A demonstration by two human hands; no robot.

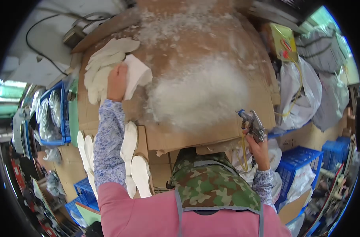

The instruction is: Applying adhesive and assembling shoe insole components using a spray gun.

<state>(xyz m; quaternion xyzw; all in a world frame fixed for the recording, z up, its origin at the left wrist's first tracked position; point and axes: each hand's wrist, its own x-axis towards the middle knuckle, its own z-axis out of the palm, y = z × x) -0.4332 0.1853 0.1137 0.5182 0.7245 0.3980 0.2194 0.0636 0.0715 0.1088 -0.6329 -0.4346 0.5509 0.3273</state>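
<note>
My right hand (259, 151) is wrapped round a metal spray gun (254, 125), whose nozzle points left over the near right part of the cardboard. A thin yellow hose (244, 152) hangs below the gun. At the far left my left hand (117, 83) is closed on the edge of a flat white piece (137, 74), next to a heap of white insole-shaped pieces (96, 75). Its fingertips are partly hidden. Between my hands, a broad blurred white patch (201, 93) covers the cardboard-topped table (180, 143).
White insoles (141, 173) lie beside my left forearm. Plastic bags (298, 87) and a yellow container (283, 41) stand to the right, blue crates (300, 166) at the lower right. Another blue crate (63, 114) is at the left. A dark cable (34, 46) runs at the far left.
</note>
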